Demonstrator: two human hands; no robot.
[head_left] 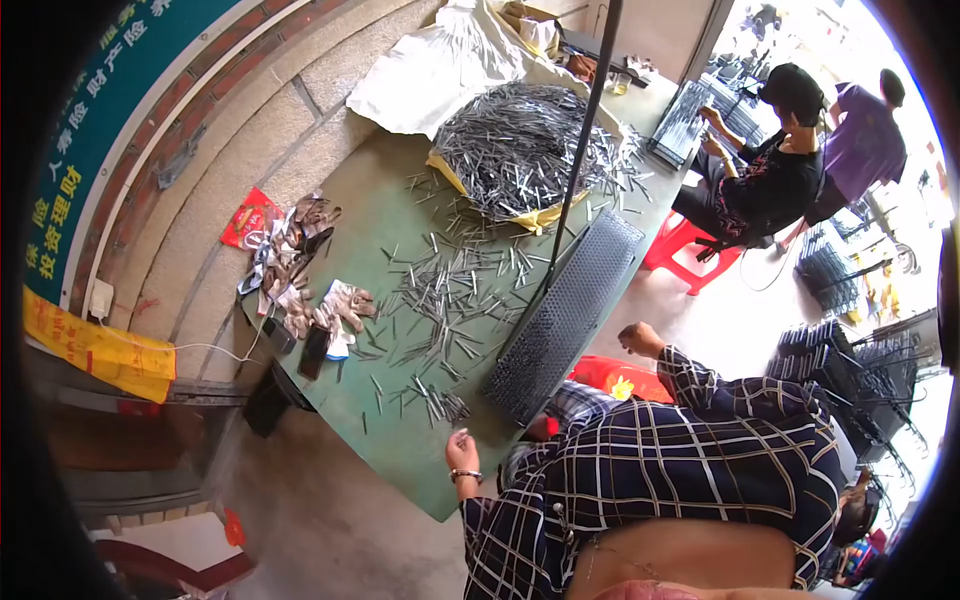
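While my left hand [463, 455] and right hand [642, 340] are apart either side of the tray [567, 318], grips unclear, I should lift strips [436, 403] singly.

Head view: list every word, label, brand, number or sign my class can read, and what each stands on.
I leave wording uncopied.
Teal wall sign: white and yellow characters, the larger ones legible.
Yellow sheet below it: reddish characters, too small and blurred to read.
Red packet: pale mark, too small to read.
Metal strips near the left hand: no lettering I can make out.
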